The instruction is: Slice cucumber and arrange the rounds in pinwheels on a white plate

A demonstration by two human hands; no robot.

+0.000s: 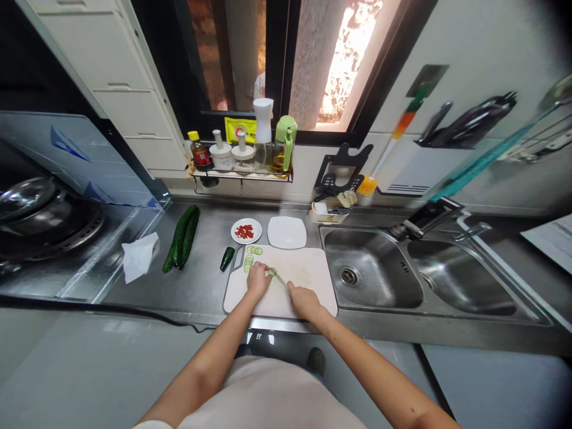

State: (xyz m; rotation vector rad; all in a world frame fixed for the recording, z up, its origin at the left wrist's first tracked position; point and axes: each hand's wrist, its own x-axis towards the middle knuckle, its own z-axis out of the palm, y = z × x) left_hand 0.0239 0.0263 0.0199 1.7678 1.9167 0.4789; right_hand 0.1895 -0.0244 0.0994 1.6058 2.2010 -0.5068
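Note:
On the white cutting board [313, 268], my right hand [305, 300] is closed around the handle of a knife [281, 280]. The blade points up and left, against a cut piece of cucumber [272, 271]. My left hand [259, 279] lies just left of the blade with bent fingers pressed on the cucumber, which it mostly covers. Thin pale-green cucumber slices [255, 251] lie in short overlapping rows near the board's upper left corner. A dark green cucumber end [227, 259] rests on the steel counter, left of the board.
Behind the board stand a plate of chopped red pieces [245, 231] and a white square plate [286, 232]. Whole cucumbers [182, 238] and a paper towel [139, 257] lie left. A double sink [373, 268] is right; a bottle shelf [243, 174] hangs above.

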